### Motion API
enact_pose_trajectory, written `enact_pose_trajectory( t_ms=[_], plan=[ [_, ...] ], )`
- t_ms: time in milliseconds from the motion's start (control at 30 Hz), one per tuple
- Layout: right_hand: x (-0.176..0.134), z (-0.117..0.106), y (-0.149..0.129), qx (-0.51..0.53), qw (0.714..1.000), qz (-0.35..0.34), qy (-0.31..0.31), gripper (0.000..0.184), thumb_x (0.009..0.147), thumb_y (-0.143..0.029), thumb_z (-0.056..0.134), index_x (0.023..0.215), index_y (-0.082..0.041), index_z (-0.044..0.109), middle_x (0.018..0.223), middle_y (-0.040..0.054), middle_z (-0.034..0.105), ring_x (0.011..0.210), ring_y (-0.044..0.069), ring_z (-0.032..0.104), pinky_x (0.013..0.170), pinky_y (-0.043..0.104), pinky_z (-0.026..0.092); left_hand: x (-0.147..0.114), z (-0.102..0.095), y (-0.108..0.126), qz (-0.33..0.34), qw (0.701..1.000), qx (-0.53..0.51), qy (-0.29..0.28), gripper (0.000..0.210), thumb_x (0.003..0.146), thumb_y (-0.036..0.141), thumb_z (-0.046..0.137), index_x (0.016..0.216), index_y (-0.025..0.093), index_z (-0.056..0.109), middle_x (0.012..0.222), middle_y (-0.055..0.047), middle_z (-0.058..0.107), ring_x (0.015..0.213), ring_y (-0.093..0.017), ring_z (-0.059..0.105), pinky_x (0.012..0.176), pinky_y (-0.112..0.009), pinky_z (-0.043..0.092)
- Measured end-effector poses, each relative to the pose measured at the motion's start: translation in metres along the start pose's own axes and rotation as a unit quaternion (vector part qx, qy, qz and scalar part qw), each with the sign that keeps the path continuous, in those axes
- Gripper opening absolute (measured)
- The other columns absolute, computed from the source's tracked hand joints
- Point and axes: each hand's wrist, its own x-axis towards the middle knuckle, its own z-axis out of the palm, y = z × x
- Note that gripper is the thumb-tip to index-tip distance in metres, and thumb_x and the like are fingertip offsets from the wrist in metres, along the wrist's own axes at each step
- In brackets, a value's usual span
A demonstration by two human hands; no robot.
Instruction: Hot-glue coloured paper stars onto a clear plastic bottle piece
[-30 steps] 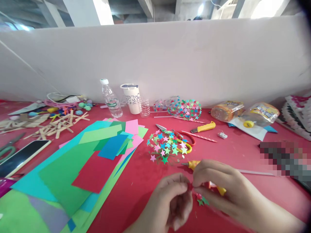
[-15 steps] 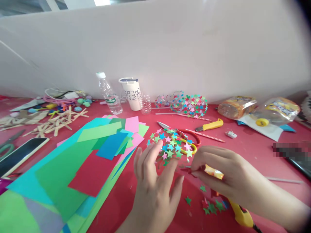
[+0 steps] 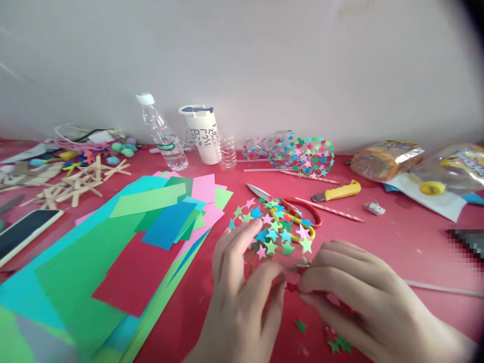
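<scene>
Head view: the two bare hands work at the near centre of a red desk (image 3: pixel 412 242). The right hand (image 3: pixel 355 287) has its thumb and fingertips drawn together on a small red piece (image 3: pixel 292 287), which lies between the two hands. The left hand (image 3: pixel 245 297) has its thumb and index finger curved close to the same piece, its other fingers spread; whether it grips the piece cannot be told. A thin metal tip (image 3: pixel 302 265) projects just beyond the right fingertips. Near the hands lie a single green star (image 3: pixel 300 326) and, to its right, a small cluster of green and red stars (image 3: pixel 344 344), partly hidden by the right hand. Beyond the hands, loose multicoloured stars (image 3: pixel 270 247) lie against and over the handles of scissors (image 3: pixel 259 191); to the far right of these is a yellow utility knife (image 3: pixel 342 191). At left, overlapping coloured sheets (image 3: pixel 83 272) spread beside a phone (image 3: pixel 28 232), with wooden sticks (image 3: pixel 81 186) farther off. Along the far wall (image 3: pixel 264 60) stand a tilted water bottle (image 3: pixel 166 146) and a white cup (image 3: pixel 204 133); to their right lies a clear star-covered object (image 3: pixel 310 149).
</scene>
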Motion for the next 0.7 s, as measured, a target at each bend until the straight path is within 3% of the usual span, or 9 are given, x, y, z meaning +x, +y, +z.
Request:
enact_pose_trajectory(
  t_ms=[333,533,700],
  plan=[
    [-0.005,0.011,0.006,-0.094,0.994,-0.058,0.015,0.027,0.091,-0.004,0.044,0.076,-0.016,0.063,0.065,0.0040,0.066,0.061,0.016,0.060,0.062,0.031,0.045,-0.003,0.006,0.001,-0.015,0.999,-0.028,0.016,0.030,0.076,-0.003,0.050,0.093,0.020,0.060,0.142,-0.008,0.038,0.135,-0.026,0.033,0.108,-0.043,0.035],
    [-0.004,0.014,0.007,-0.101,0.993,-0.041,0.034,0.024,0.091,-0.004,0.046,0.083,-0.016,0.064,0.066,0.0021,0.068,0.059,0.015,0.061,0.063,0.031,0.046,-0.003,0.008,0.002,-0.017,0.999,-0.032,0.033,0.024,0.079,0.003,0.053,0.093,0.021,0.059,0.142,-0.007,0.041,0.133,-0.025,0.037,0.110,-0.046,0.031],
    [-0.010,0.017,0.010,-0.140,0.986,-0.074,0.056,0.026,0.098,-0.013,0.039,0.087,-0.018,0.063,0.068,0.0020,0.069,0.063,0.016,0.065,0.067,0.032,0.046,-0.002,0.011,0.003,-0.008,0.998,-0.022,0.054,0.023,0.079,0.003,0.051,0.090,0.022,0.060,0.139,-0.005,0.045,0.130,-0.022,0.041,0.112,-0.043,0.029]
  ],
)
